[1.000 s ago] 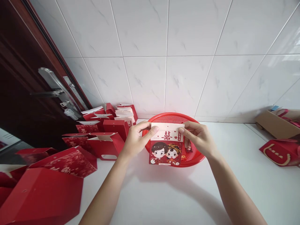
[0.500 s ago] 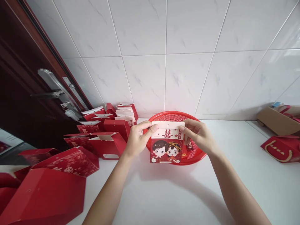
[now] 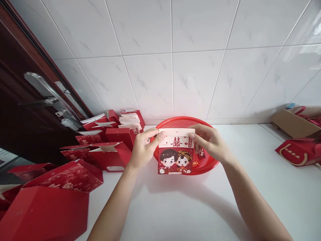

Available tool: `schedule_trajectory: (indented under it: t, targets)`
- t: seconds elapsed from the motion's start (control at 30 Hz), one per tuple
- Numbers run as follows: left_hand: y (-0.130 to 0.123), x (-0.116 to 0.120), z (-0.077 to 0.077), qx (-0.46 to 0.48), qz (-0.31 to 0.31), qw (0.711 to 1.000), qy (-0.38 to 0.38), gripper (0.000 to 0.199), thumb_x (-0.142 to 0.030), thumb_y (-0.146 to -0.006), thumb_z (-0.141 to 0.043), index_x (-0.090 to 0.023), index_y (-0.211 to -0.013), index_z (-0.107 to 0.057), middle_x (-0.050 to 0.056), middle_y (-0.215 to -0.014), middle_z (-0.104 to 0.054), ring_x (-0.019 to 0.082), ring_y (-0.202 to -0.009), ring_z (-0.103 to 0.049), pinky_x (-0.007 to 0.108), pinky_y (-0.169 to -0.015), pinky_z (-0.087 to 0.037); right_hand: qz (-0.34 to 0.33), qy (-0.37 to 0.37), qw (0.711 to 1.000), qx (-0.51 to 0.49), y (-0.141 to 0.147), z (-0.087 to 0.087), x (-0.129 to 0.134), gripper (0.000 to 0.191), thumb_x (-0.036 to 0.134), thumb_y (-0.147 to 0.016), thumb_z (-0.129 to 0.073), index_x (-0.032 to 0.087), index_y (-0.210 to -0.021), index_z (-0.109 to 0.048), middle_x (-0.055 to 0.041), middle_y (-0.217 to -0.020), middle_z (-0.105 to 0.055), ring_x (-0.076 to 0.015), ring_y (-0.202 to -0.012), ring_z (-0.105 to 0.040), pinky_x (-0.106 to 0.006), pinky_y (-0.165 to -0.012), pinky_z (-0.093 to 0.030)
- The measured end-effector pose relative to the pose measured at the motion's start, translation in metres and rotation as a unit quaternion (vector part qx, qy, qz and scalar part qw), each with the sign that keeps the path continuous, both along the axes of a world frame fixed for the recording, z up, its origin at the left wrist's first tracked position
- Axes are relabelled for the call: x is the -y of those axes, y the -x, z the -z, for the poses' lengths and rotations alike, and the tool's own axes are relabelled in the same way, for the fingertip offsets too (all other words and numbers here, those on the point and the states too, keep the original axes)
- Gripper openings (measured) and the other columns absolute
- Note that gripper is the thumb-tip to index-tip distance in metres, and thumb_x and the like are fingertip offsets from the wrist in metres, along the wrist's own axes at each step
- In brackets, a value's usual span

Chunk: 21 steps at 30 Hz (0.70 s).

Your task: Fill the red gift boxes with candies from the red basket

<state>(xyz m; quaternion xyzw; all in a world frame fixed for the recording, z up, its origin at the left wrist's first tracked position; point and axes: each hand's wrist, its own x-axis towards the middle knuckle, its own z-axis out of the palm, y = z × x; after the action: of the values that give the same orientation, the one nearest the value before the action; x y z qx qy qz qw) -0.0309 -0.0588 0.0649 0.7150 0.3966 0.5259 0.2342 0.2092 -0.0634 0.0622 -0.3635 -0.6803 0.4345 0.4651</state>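
Note:
Both hands hold up a red and cream paper wedding box [image 3: 175, 157], printed with a red double-happiness character and a cartoon bride and groom. My left hand [image 3: 146, 148] pinches its upper left corner between thumb and fingers. My right hand [image 3: 208, 142] grips the upper right corner. The box hangs just above a round red mesh basket [image 3: 210, 163], hiding its middle. Some small red wrapped sweets [image 3: 201, 154] lie in the basket, close under my right hand.
Several red paper boxes and flat pieces [image 3: 107, 144] crowd the white counter [image 3: 163, 207] on the left, by a dark door with a metal handle [image 3: 47, 93]. A cardboard box [image 3: 293, 124] and a red rope-handled bag [image 3: 293, 152] sit on the right. White tiles rise behind.
The whole view has shifted slightly left and up as my head moved. Both hands still hold the box in about the same way, and it sits a little higher over the basket.

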Motion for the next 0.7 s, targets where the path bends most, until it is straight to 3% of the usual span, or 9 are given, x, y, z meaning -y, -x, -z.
schedule_trajectory:
  t: [0.13, 0.23, 0.33, 0.4, 0.43, 0.53, 0.6, 0.7]
  targets:
    - [0.001, 0.0, 0.0, 0.006, 0.003, 1.0, -0.003, 0.049, -0.049, -0.091, -0.07, -0.02, -0.056, -0.051, -0.002, -0.059, -0.039, 0.014, -0.059, -0.037, 0.028, -0.058, -0.037, -0.005, -0.02, 1.0, 0.007, 0.001, 0.001, 0.0, 0.036, 0.054, -0.094, -0.07, 0.019, -0.09, -0.068, -0.001, -0.072, -0.068, -0.0119, -0.049, -0.061, -0.025, -0.044, -0.053]
    - [0.003, 0.002, 0.001, 0.001, 0.016, 1.0, 0.002, 0.045, -0.05, -0.09, -0.073, -0.021, -0.059, -0.059, 0.0, -0.062, -0.053, 0.015, -0.063, -0.051, 0.028, -0.065, -0.047, 0.001, -0.047, 0.999, 0.013, -0.002, -0.002, 0.003, 0.036, 0.053, -0.094, -0.071, 0.019, -0.082, -0.067, -0.0013, -0.07, -0.067, -0.0128, -0.052, -0.062, -0.026, -0.046, -0.054]
    - [0.005, 0.005, 0.003, 0.009, 0.034, 0.999, 0.016, 0.028, -0.048, -0.088, -0.076, -0.021, -0.094, -0.077, 0.005, -0.085, -0.073, 0.021, -0.083, -0.068, 0.032, -0.081, -0.057, 0.048, -0.081, 0.995, 0.031, -0.021, -0.011, 0.01, 0.034, 0.052, -0.092, -0.074, 0.02, -0.081, -0.072, -0.003, -0.069, -0.069, -0.0152, -0.056, -0.064, -0.028, -0.049, -0.055]
    - [0.006, 0.008, 0.003, 0.016, 0.05, 0.998, 0.016, 0.042, -0.047, -0.087, -0.078, -0.02, -0.119, -0.075, 0.009, -0.104, -0.077, 0.024, -0.096, -0.072, 0.037, -0.089, -0.06, 0.14, -0.129, 0.982, 0.01, -0.045, -0.02, 0.016, 0.029, 0.049, -0.088, -0.079, 0.02, -0.083, -0.075, -0.0027, -0.066, -0.069, -0.015, -0.054, -0.063, -0.028, -0.047, -0.054]
    - [0.007, 0.008, 0.002, 0.015, 0.056, 0.998, 0.009, 0.043, -0.046, -0.088, -0.078, -0.02, -0.122, -0.074, 0.01, -0.108, -0.077, 0.025, -0.098, -0.073, 0.038, -0.092, -0.06, 0.205, -0.164, 0.965, -0.018, -0.059, -0.025, 0.019, 0.025, 0.045, -0.086, -0.083, 0.021, -0.084, -0.076, -0.0018, -0.064, -0.068, -0.0142, -0.051, -0.06, -0.028, -0.045, -0.052]
    - [0.01, 0.009, -0.002, 0.002, 0.055, 0.998, -0.03, 0.027, -0.038, -0.09, -0.076, -0.021, -0.11, -0.078, 0.008, -0.105, -0.078, 0.023, -0.096, -0.073, 0.037, -0.093, -0.06, 0.375, -0.232, 0.896, -0.056, -0.107, -0.034, 0.03, 0.025, 0.04, -0.073, -0.091, 0.019, -0.076, -0.077, -0.0021, -0.056, -0.065, -0.0133, -0.042, -0.054, -0.029, -0.041, -0.046]
    - [0.013, 0.008, -0.005, -0.005, 0.051, 0.998, -0.047, 0.018, -0.035, -0.09, -0.076, -0.022, -0.102, -0.079, 0.006, -0.1, -0.079, 0.021, -0.095, -0.073, 0.034, -0.09, -0.06, 0.477, -0.204, 0.855, -0.031, -0.141, -0.031, 0.036, 0.029, 0.04, -0.064, -0.095, 0.018, -0.073, -0.077, -0.005, -0.059, -0.067, -0.0149, -0.043, -0.056, -0.033, -0.044, -0.05]
    - [0.016, 0.008, -0.008, -0.014, 0.045, 0.997, -0.055, 0.011, -0.032, -0.089, -0.076, -0.024, -0.095, -0.081, 0.004, -0.096, -0.08, 0.021, -0.093, -0.073, 0.031, -0.087, -0.06, 0.604, -0.11, 0.788, 0.045, -0.197, -0.008, 0.044, 0.034, 0.044, -0.059, -0.095, 0.018, -0.066, -0.074, -0.012, -0.06, -0.07, -0.0216, -0.047, -0.063, -0.038, -0.049, -0.054]
